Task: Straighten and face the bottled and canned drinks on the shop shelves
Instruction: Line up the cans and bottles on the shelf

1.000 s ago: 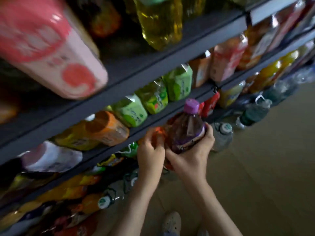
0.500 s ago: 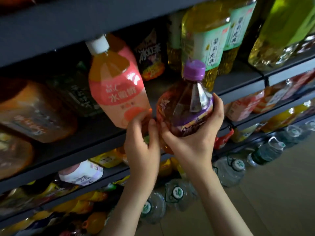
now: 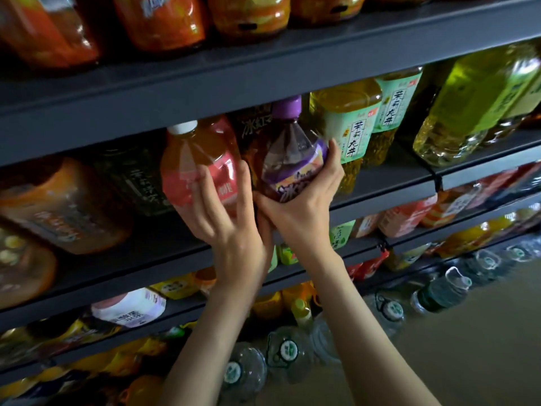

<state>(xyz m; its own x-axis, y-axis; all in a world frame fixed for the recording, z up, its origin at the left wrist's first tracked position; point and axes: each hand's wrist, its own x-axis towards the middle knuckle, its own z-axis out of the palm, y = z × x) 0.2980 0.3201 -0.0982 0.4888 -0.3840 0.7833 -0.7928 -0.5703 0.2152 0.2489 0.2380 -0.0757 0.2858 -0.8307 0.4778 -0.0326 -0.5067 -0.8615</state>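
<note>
My right hand (image 3: 298,212) grips the purple-capped bottle (image 3: 292,153), seating it on the shelf (image 3: 395,178); my left hand (image 3: 231,230), fingers spread, steadies the pink-labelled bottle (image 3: 199,159). Next, I'd turn the label outward

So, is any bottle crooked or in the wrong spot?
The purple-capped bottle stands out: it is the only purple one in that row, held by the right hand between the pink-labelled bottle and the green-labelled bottle. The left hand touches the pink one. No spills.

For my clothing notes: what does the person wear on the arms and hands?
Nothing visible: the left hand and right hand are ungloved, with no ring, watch or bracelet showing. Both forearms are bare; no sleeve is in view.
</note>
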